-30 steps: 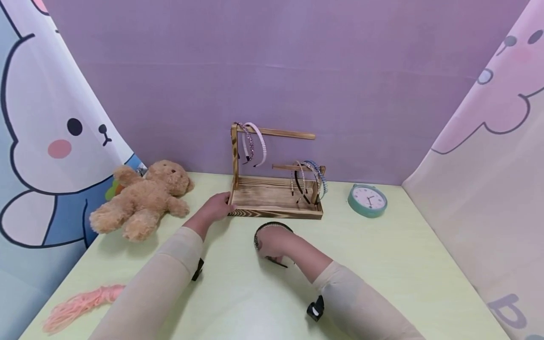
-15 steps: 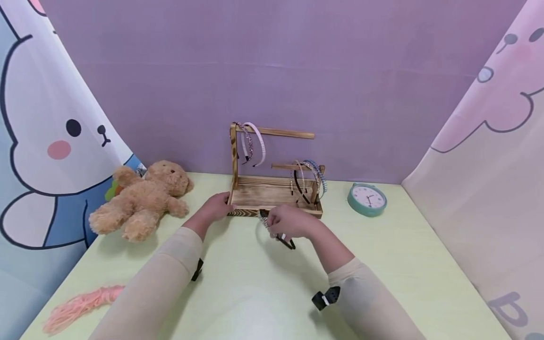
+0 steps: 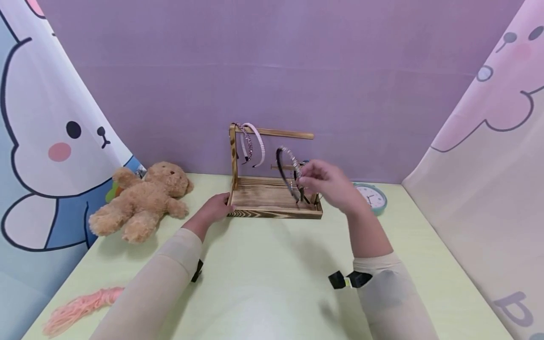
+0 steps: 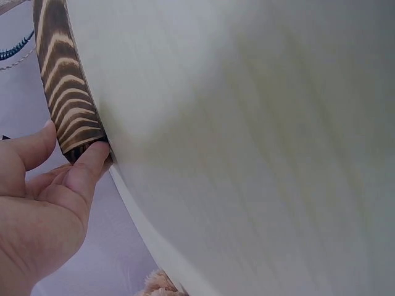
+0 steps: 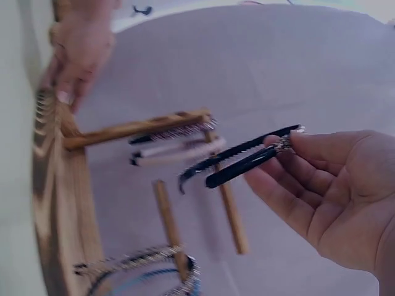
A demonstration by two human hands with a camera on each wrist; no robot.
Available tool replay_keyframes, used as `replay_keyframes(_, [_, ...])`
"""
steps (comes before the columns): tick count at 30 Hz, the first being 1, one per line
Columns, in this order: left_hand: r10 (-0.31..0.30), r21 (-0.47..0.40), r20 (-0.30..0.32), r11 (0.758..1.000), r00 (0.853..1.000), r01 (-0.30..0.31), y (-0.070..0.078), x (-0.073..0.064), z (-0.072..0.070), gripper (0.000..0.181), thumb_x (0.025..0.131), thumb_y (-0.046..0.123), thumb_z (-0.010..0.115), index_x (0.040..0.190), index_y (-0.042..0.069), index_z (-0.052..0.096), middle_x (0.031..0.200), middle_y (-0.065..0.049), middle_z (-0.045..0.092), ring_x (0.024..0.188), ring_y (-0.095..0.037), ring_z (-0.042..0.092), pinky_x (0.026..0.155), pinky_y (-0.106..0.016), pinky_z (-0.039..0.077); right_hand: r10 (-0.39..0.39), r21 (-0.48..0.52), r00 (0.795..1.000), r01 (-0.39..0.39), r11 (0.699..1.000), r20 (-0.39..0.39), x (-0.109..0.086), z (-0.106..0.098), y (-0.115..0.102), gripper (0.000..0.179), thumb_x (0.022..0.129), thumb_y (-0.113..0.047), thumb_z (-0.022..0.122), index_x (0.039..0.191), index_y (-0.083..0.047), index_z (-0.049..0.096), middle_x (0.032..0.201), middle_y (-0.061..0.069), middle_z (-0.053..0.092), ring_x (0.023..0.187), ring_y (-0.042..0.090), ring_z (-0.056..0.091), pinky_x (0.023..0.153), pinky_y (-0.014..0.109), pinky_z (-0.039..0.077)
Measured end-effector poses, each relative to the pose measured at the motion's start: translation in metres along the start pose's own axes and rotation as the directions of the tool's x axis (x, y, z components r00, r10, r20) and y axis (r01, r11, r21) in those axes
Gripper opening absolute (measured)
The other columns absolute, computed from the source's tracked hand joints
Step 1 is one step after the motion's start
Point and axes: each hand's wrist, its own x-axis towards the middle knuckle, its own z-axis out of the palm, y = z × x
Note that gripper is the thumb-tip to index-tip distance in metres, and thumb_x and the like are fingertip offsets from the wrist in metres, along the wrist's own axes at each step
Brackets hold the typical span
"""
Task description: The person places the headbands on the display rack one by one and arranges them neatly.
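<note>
A wooden rack [image 3: 265, 191] has a shallow tray, a tall bar at left and a lower bar at right. My left hand [image 3: 215, 207] grips the tray's left end, thumb and fingers on its corner in the left wrist view. Between the thumb and fingers of my right hand [image 3: 329, 184] is a black headband [image 5: 241, 168] with silver beading, raised before the lower bar. On the tall bar hang a pale pink headband [image 3: 260, 144] and a purple glittery headband [image 3: 249, 144]. Beaded and blue headbands [image 5: 139, 262] hang on the lower bar, mostly hidden by my right hand in the head view.
Left of the rack lies a brown teddy bear [image 3: 144, 203]. A pink bundle of strands [image 3: 80, 309] is at the table's front left. Behind my right hand, a round green clock [image 3: 376, 198] is partly covered. A purple cloth [image 3: 361, 94] hangs at the back.
My right hand has lifted the headband off the table and carried it up and right, to the rack's lower bar. The left hand stays on the tray's end.
</note>
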Motion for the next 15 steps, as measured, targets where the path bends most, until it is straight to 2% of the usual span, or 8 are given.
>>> replay_keyframes(2, [-0.006,0.001,0.0,1.0,1.0,0.006,0.0,0.0,0.0,0.063,0.102,0.024,0.053,0.153,-0.001,0.027,0.152,-0.024,0.039,0.141,-0.042,0.035,0.117,-0.053,0.029,-0.026,0.018,0.996,0.028,0.999,-0.088,0.0,-0.011,-0.003,0.02,0.096,-0.012,0.062,0.113,-0.001,0.059,0.104,0.016,0.064,0.093,0.032,0.064,0.084,0.034,0.058])
replay_keyframes(4, [-0.009,-0.001,0.0,1.0,1.0,0.009,0.0,-0.001,0.0,0.063,0.102,0.024,0.053,0.154,-0.001,0.027,0.152,-0.024,0.038,0.141,-0.041,0.034,0.117,-0.052,0.028,-0.038,0.042,0.983,0.046,0.998,-0.178,0.002,-0.021,-0.005,0.021,0.096,-0.012,0.061,0.114,0.0,0.058,0.104,0.013,0.063,0.094,0.028,0.063,0.087,0.032,0.057])
replay_keyframes(6, [-0.009,-0.005,-0.001,1.0,1.0,0.009,0.0,-0.001,0.0,0.063,0.102,0.024,0.053,0.154,-0.001,0.027,0.152,-0.024,0.038,0.141,-0.041,0.034,0.117,-0.052,0.029,-0.046,0.063,0.964,0.065,0.996,-0.262,0.006,-0.03,-0.006,0.02,0.097,-0.01,0.06,0.113,0.0,0.057,0.104,0.01,0.061,0.096,0.023,0.062,0.089,0.032,0.057])
replay_keyframes(9, [-0.012,-0.018,0.003,1.0,1.0,0.012,0.0,-0.001,0.0,0.063,0.102,0.024,0.053,0.154,0.0,0.026,0.153,-0.024,0.037,0.142,-0.041,0.033,0.117,-0.053,0.029,-0.055,0.05,0.923,0.08,0.996,-0.382,0.015,-0.042,-0.005,0.017,0.098,-0.01,0.059,0.112,0.0,0.056,0.104,0.008,0.06,0.098,0.021,0.06,0.091,0.031,0.057])
replay_keyframes(12, [-0.013,-0.027,0.005,1.0,1.0,0.014,0.0,-0.001,0.0,0.063,0.102,0.023,0.053,0.154,0.0,0.026,0.153,-0.023,0.037,0.142,-0.041,0.034,0.116,-0.053,0.03,-0.047,-0.016,0.883,0.045,0.999,-0.467,0.027,-0.051,0.001,0.019,0.099,-0.013,0.057,0.113,0.0,0.055,0.104,0.006,0.059,0.099,0.02,0.059,0.089,0.029,0.057])
replay_keyframes(15, [-0.015,-0.03,0.009,0.999,1.0,0.015,0.001,-0.001,0.0,0.062,0.103,0.023,0.052,0.154,0.0,0.026,0.153,-0.024,0.037,0.141,-0.041,0.034,0.116,-0.053,0.031,-0.032,-0.088,0.856,-0.016,0.996,-0.515,0.042,-0.056,0.01,0.021,0.1,-0.016,0.057,0.115,-0.002,0.055,0.104,0.005,0.059,0.098,0.017,0.059,0.087,0.025,0.057])
